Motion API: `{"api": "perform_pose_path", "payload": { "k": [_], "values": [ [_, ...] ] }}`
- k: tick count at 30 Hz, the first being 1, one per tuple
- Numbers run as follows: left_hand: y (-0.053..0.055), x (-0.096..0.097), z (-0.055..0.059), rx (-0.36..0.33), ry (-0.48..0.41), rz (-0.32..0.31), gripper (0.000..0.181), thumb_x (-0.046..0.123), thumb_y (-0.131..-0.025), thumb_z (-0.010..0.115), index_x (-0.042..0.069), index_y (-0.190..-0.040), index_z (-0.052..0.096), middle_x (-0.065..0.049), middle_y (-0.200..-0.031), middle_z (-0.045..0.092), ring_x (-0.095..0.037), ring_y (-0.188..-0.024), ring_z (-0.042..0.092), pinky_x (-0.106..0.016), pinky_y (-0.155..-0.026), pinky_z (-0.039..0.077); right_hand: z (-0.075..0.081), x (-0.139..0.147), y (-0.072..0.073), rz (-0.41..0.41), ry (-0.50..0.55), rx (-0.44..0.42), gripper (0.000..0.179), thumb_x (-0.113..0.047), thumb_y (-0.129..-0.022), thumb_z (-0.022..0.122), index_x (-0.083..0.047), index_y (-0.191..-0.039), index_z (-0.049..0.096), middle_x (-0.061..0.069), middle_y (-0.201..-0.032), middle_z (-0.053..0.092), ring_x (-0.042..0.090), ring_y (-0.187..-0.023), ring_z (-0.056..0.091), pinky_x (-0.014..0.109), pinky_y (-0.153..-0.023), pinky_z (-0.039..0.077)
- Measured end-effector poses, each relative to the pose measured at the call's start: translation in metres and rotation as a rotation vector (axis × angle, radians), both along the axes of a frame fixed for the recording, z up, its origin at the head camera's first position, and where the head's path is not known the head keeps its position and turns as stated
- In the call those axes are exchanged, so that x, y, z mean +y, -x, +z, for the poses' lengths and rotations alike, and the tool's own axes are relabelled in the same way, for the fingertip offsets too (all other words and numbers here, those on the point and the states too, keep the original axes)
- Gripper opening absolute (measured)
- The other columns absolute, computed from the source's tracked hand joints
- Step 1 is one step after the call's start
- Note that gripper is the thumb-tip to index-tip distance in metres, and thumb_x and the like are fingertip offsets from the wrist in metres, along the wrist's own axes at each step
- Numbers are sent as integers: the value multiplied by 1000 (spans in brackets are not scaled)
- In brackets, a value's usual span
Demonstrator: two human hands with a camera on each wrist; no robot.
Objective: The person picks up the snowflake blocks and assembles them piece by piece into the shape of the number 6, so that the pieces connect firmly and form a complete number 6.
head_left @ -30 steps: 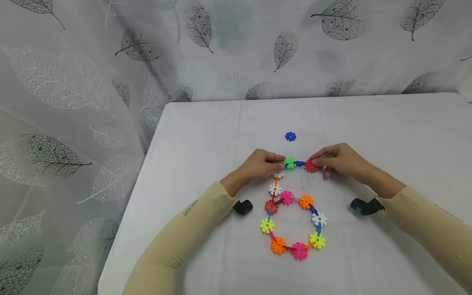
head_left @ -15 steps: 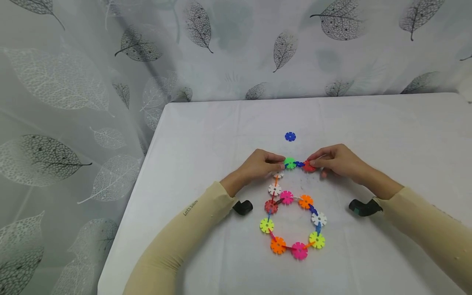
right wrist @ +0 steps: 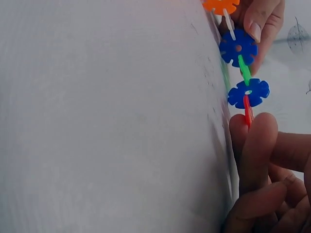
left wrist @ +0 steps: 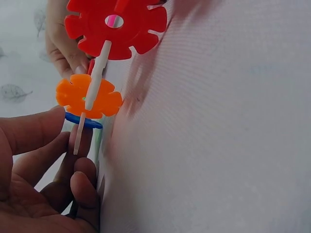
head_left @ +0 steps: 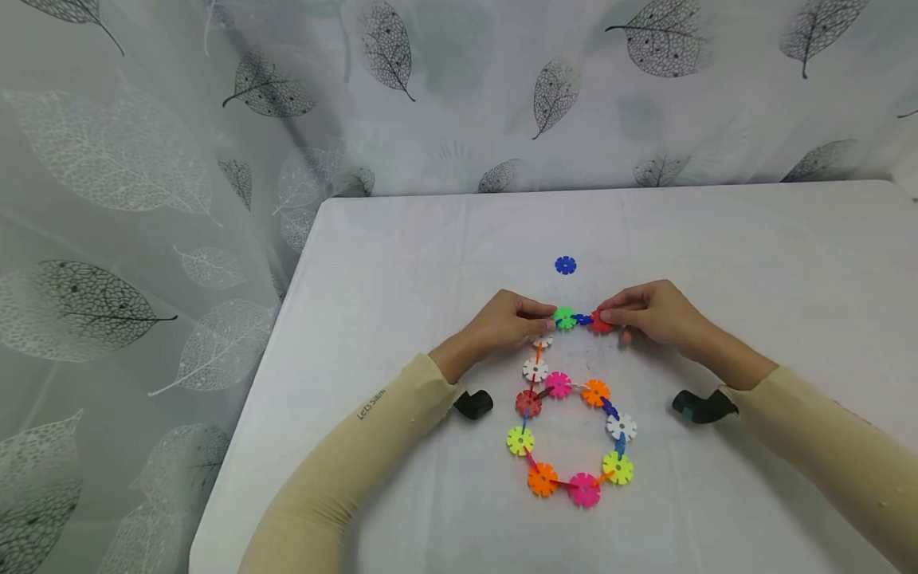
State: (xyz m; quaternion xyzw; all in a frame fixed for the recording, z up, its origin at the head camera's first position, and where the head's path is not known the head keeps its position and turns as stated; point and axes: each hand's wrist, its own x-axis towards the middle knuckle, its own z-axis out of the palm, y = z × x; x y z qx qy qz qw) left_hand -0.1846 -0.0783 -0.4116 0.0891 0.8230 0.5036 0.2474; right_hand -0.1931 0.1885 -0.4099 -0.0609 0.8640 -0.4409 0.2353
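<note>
A chain of notched plastic flower discs, linked edge to edge, lies on the white-covered table. At its upper left corner my left hand [head_left: 505, 325] pinches a blue disc [right wrist: 238, 48] between thumb and fingers, right beside the green disc [head_left: 565, 318]. My right hand [head_left: 660, 316] pinches a red disc [head_left: 601, 322], seen edge-on in the right wrist view. Between green and red sits another blue disc [right wrist: 249, 93], and the red one meets its notch. Below the left hand, white discs and an orange disc [left wrist: 90, 96] lead down to a closed ring of multicoloured discs [head_left: 584, 489].
A loose blue disc [head_left: 565, 265] lies beyond the hands. Black wrist-camera mounts [head_left: 473, 404] stick out from both beige sleeves [head_left: 358, 446]. A leaf-patterned curtain [head_left: 459, 96] hangs behind and to the left of the white table [head_left: 402, 263].
My right hand has shifted slightly left with the red disc, bringing it closer to the blue disc. The left hand keeps its place and grip.
</note>
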Motion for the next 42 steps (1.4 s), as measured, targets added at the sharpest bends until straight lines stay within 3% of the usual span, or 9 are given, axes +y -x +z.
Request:
{"api": "perform_pose_path", "payload": {
  "k": [3, 12, 19, 29, 37, 42],
  "values": [
    [-1, 1, 2, 7, 13, -1, 31, 21, -95, 74, 13, -125, 73, 2, -122, 71, -6, -113, 61, -23, -95, 49, 1, -2, -1, -27, -14, 13, 35, -23, -99, 68, 3, -122, 69, 8, -93, 75, 23, -68, 66, 24, -69, 47],
    [-2, 4, 7, 14, 40, -3, 32, 21, -95, 73, 12, -126, 73, 1, -125, 70, -10, -119, 59, -26, -99, 47, 4, -11, -7, -166, 34, 2, 38, -24, -100, 67, 5, -125, 67, 11, -97, 74, 17, -77, 70, 17, -72, 54],
    [-1, 3, 6, 25, 24, -10, 32, 20, -95, 73, 10, -126, 72, -1, -124, 71, -10, -119, 60, -24, -96, 48, 3, -13, -9, -205, 81, -4, 41, -25, -99, 68, 6, -126, 65, 19, -110, 72, 13, -76, 70, 20, -72, 57],
    [-5, 1, -2, 52, 28, -13, 33, 24, -96, 72, 14, -128, 72, 3, -123, 71, -5, -109, 61, -23, -91, 49, -2, -2, -11, -171, 151, -51, 49, -31, -97, 71, 6, -129, 64, 12, -103, 75, 14, -80, 74, 23, -74, 58],
    [-8, 1, -1, 60, 20, 1, 34, 23, -96, 72, 13, -129, 72, 4, -117, 72, -5, -103, 61, -24, -90, 50, -3, 7, -12, -85, 167, -82, 50, -28, -99, 69, 4, -135, 60, 19, -121, 69, 16, -88, 73, 24, -79, 57],
    [-8, 2, 0, 56, 11, 7, 34, 22, -96, 72, 13, -128, 72, 4, -116, 73, -5, -102, 61, -24, -90, 50, -2, 8, -13, -81, 173, -117, 48, -25, -100, 68, 7, -135, 59, 16, -113, 73, 19, -86, 74, 26, -78, 58]
  ]
}}
